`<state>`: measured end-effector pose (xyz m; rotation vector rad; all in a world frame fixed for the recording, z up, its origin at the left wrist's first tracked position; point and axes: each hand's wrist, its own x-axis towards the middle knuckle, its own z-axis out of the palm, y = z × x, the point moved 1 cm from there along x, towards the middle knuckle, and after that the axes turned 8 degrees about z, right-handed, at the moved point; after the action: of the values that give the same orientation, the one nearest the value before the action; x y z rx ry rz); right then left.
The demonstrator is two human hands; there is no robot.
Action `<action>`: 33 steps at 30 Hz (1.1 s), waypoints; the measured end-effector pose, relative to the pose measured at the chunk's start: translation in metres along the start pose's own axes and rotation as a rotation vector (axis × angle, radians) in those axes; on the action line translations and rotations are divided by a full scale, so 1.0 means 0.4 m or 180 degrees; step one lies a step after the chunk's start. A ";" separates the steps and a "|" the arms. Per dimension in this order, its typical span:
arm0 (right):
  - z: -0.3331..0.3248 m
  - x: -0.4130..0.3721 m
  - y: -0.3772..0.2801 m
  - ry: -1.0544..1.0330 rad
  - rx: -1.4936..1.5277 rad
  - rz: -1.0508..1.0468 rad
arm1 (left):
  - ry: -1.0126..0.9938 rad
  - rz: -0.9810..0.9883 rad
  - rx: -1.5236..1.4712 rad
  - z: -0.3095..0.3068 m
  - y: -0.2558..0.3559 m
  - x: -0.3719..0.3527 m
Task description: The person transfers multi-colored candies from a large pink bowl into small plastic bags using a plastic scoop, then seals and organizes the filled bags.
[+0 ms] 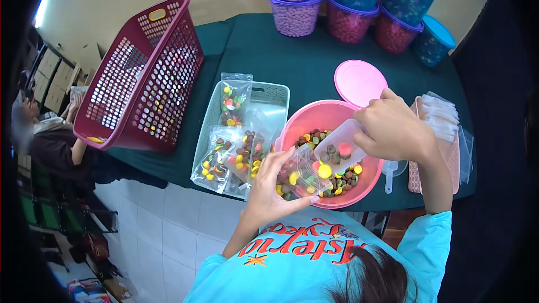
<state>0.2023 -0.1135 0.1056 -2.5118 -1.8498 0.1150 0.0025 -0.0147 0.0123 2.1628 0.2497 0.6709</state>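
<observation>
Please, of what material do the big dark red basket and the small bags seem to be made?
The basket looks like rigid plastic with a slight sheen: its walls are thin, with molded holes. The bags seem to be thin, glossy clear plastic film; they crinkle, catch light and show the candies inside.

Our left hand (274, 182) is at the lower centre of the frame, its fingers bent and its thumb stretched toward the right, forming an open curve that faces right, while the left forearm (238, 237) slants up from the bottom edge, bare below its sleeve (205, 275). Our right hand (393, 128) sits higher, right of centre, with the fingers curled in a grip, the knuckles upward and the back of the hand in view. From it our bare right forearm (437, 182) runs down to the short right sleeve (435, 238) at the lower right.
</observation>
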 end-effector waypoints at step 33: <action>-0.008 -0.063 -0.055 0.0320 -0.0219 0.0670 | -0.0420 0.0509 -0.0089 -0.007 -0.029 0.040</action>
<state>0.1742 -0.1311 0.1111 -2.6973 -1.5767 -0.0720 0.0152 0.0006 0.0109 2.2056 -0.0027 0.6133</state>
